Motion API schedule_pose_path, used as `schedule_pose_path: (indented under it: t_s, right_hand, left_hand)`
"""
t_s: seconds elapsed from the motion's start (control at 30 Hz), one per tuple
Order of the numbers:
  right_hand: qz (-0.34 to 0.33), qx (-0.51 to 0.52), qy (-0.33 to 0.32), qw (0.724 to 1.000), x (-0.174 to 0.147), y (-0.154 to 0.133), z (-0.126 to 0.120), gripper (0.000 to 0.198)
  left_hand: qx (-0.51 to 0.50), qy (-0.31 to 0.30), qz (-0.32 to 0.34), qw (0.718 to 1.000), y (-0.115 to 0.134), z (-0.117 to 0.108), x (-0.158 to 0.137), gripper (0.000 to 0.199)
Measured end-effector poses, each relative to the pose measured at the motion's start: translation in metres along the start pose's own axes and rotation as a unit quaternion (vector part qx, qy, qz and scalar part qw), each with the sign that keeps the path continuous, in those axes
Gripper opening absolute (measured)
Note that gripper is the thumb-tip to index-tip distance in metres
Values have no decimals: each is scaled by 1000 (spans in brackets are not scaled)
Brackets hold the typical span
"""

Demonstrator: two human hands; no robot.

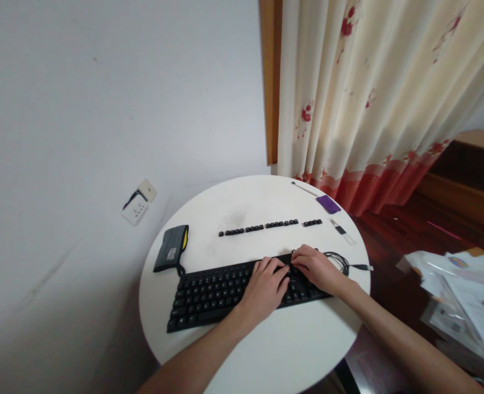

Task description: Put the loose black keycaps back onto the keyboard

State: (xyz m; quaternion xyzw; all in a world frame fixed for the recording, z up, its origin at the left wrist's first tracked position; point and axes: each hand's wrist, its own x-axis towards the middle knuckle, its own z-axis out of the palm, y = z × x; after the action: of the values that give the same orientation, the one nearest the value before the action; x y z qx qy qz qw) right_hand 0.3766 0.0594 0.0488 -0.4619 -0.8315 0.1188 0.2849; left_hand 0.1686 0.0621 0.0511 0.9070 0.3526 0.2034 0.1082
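Note:
A black keyboard (213,293) lies at a slant on the round white table (250,355). My left hand (266,284) rests over its right-hand part, palm down, with thumb and fingertips apart on the keys. Just to the right, my right hand (313,268) has its fingers bent together at the keyboard's upper right edge. Whatever those fingertips pinch, if anything, is too small to make out. Beyond the keyboard, loose black keycaps (254,228) stand in a line, with a shorter group (312,222) at its right end. Both hands cover part of the keyboard.
A dark grey pouch (170,249) lies left of the keyboard. At the right are a coiled cable (340,261), a wire puller with black handle (340,230), a purple cloth (327,204) and a thin brush (304,189). Wall (102,137) and curtain (348,109) border the table.

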Motion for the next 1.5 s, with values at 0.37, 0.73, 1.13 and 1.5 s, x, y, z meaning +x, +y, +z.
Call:
schedule_pose_path:
  t_s: [0.37, 0.73, 1.13, 1.5]
  right_hand:
    - [55, -97, 55, 992, -14, -11, 16, 25]
    - [94, -131, 97, 982, -32, -27, 32, 26]
    - [147, -190, 104, 965, -31, -42, 42, 29]
    - [171, -154, 256, 939, -47, 22, -18, 23]
  left_hand:
    - [7, -14, -2, 1000, 0, -1, 2, 23]
    - [43, -13, -16, 999, 4, 2, 0, 36]
    - [61, -25, -17, 998, 5, 2, 0, 35]
    - [16, 56, -30, 998, -4, -10, 16, 26]
